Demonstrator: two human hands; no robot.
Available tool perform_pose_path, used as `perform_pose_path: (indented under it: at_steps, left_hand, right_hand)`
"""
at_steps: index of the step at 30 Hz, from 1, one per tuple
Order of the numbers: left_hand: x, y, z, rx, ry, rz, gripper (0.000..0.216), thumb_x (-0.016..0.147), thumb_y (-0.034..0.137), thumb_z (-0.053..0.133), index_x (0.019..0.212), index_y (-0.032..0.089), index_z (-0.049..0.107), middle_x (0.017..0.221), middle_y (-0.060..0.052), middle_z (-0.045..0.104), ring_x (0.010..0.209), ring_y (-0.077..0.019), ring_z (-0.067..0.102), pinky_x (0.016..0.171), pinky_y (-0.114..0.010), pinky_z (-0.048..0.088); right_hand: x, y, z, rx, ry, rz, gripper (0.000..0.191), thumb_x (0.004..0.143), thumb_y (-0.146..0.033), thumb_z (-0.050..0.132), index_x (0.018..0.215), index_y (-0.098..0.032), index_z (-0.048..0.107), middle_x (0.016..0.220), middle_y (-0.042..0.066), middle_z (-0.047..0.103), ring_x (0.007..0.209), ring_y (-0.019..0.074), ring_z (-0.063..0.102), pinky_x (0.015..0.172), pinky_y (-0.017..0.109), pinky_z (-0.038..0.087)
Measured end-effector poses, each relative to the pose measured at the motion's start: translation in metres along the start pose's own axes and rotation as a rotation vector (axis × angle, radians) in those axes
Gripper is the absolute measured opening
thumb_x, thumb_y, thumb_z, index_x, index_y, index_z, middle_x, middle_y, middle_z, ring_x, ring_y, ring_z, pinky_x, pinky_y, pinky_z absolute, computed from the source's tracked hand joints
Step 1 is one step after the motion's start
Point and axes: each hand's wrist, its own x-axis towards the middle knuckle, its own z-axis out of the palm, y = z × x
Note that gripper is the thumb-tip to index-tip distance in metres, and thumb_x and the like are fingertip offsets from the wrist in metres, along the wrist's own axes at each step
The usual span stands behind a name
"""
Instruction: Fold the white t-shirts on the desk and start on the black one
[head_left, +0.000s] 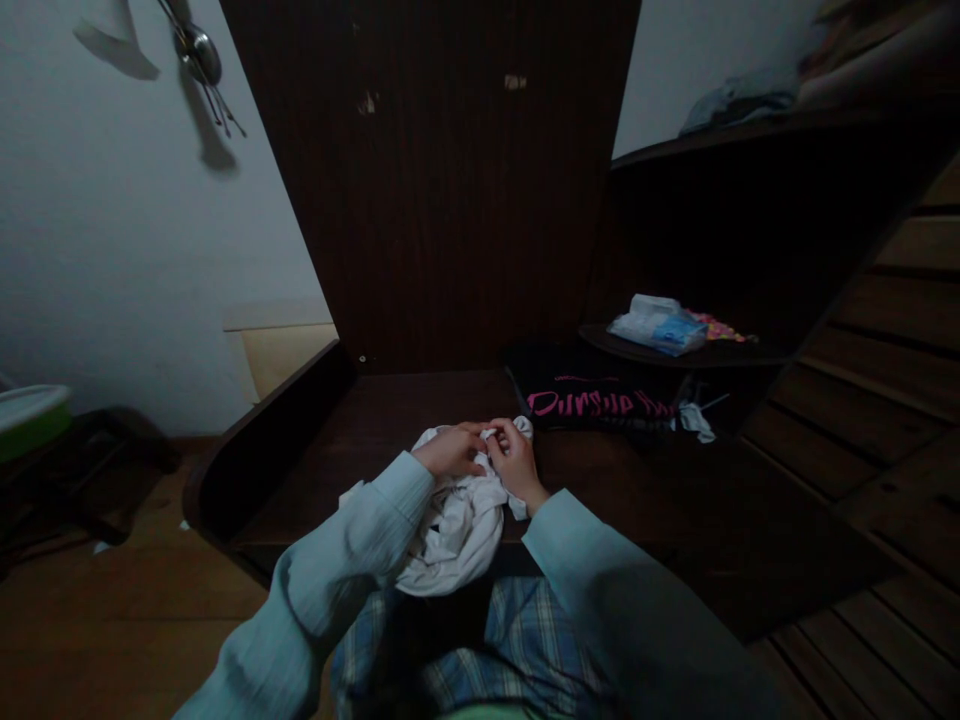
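Observation:
A crumpled white cloth (pixel 461 530), perhaps a garment, lies bunched on the dark wooden bench top (pixel 585 490) and hangs over its front edge. My left hand (pixel 454 450) rests on the upper part of the bundle, its fingers closed on the fabric. Close beside it, my right hand (pixel 514 455) pinches a small bit of the same cloth between thumb and fingers. The fingertips of both hands nearly meet at this spot. Just what part of the cloth they grip is too small to tell.
A black folded fabric item with pink lettering (pixel 600 402) lies behind to the right. Above it, a small shelf (pixel 600 340) bears a blue-and-white plastic packet (pixel 660 328). A raised side panel (pixel 270 440) bounds the bench at left. A green-and-white basin (pixel 34 415) stands far left.

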Motion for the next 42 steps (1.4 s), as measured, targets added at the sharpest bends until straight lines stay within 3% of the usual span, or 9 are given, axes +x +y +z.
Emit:
perform_pose_path:
  at_steps: [4,7,12,16,18,25,30,37,42]
  left_hand:
    - [-0.002,-0.012,0.018,0.007,0.067,-0.205,0.013,0.060,0.025,0.066,0.072,0.020,0.066,0.069,-0.001,0.063,0.070,-0.0164,0.057,0.067,-0.022,0.040]
    - [-0.007,-0.033,0.017,0.053,0.319,-0.481,0.015,0.067,0.026,0.059,0.078,0.016,0.063,0.069,-0.003,0.063,0.067,-0.0161,0.056,0.062,-0.022,0.038]
    - [-0.021,-0.066,0.003,0.038,0.718,-0.938,0.020,0.072,0.029,0.051,0.080,0.012,0.059,0.079,-0.009,0.064,0.073,-0.0173,0.057,0.060,-0.023,0.039]
    - [-0.034,-0.059,0.005,-0.102,0.685,-0.823,0.024,0.072,0.033,0.049,0.078,0.012,0.059,0.074,-0.006,0.063,0.072,-0.0173,0.057,0.061,-0.024,0.041]
    - [-0.040,-0.046,0.011,-0.229,0.659,-0.751,0.027,0.072,0.035,0.049,0.080,0.012,0.060,0.071,-0.005,0.062,0.071,-0.0171,0.057,0.059,-0.024,0.042]
    - [-0.071,0.020,0.027,-0.639,0.547,-0.487,0.047,0.069,0.021,0.048,0.115,0.014,0.051,0.093,-0.007,0.063,0.082,-0.0172,0.058,0.071,-0.028,0.046]
    - [-0.093,0.041,0.011,-0.558,0.362,-0.316,0.051,0.065,0.019,0.054,0.116,0.020,0.052,0.108,-0.007,0.060,0.102,-0.0208,0.053,0.086,-0.032,0.042]
    - [-0.111,0.031,-0.031,-0.532,0.802,-0.458,0.033,0.066,0.034,0.059,0.093,0.015,0.058,0.096,-0.008,0.063,0.090,-0.0211,0.057,0.076,-0.031,0.045]
    - [-0.111,0.024,-0.036,-0.282,0.878,-0.466,0.025,0.064,0.032,0.060,0.084,0.016,0.058,0.080,-0.004,0.060,0.077,-0.0173,0.055,0.074,-0.030,0.044]
  right_hand:
    - [0.003,-0.004,0.000,0.064,0.151,0.035,0.019,0.069,-0.028,0.053,0.086,-0.020,0.048,0.056,-0.007,0.044,0.051,0.0102,0.044,0.052,0.022,0.039]
    - [0.004,-0.008,-0.002,0.176,0.126,0.093,0.017,0.067,-0.035,0.056,0.070,-0.020,0.048,0.050,-0.008,0.039,0.046,0.0086,0.040,0.046,0.020,0.035]
    - [0.006,-0.013,-0.012,0.693,-0.359,0.398,0.030,0.069,-0.048,0.047,0.071,-0.018,0.054,0.044,-0.006,0.044,0.035,0.0071,0.035,0.034,0.019,0.027]
    - [0.004,-0.021,-0.017,0.863,-0.809,0.576,0.041,0.066,-0.050,0.056,0.087,-0.014,0.060,0.072,0.006,0.065,0.061,0.0131,0.060,0.055,0.023,0.046]
    - [0.002,-0.024,-0.015,0.847,-0.897,0.626,0.041,0.063,-0.047,0.063,0.087,-0.014,0.061,0.086,0.009,0.066,0.078,0.0157,0.062,0.072,0.027,0.047]
    - [-0.012,-0.016,0.010,0.712,-0.794,0.425,0.043,0.048,-0.032,0.075,0.087,-0.017,0.061,0.087,0.003,0.065,0.084,0.0176,0.061,0.077,0.032,0.047]
    - [-0.020,-0.018,0.026,0.509,-0.474,0.361,0.025,0.050,-0.025,0.070,0.072,-0.019,0.060,0.074,0.000,0.065,0.076,0.0188,0.061,0.076,0.036,0.047]
    - [0.002,-0.045,-0.016,0.570,-0.291,0.355,0.018,0.055,-0.024,0.063,0.071,-0.020,0.054,0.072,0.000,0.063,0.076,0.0175,0.058,0.069,0.031,0.047]
    - [0.027,-0.064,-0.048,0.509,-0.329,0.323,0.014,0.061,-0.027,0.054,0.072,-0.020,0.050,0.069,0.000,0.060,0.069,0.0155,0.057,0.059,0.025,0.045]
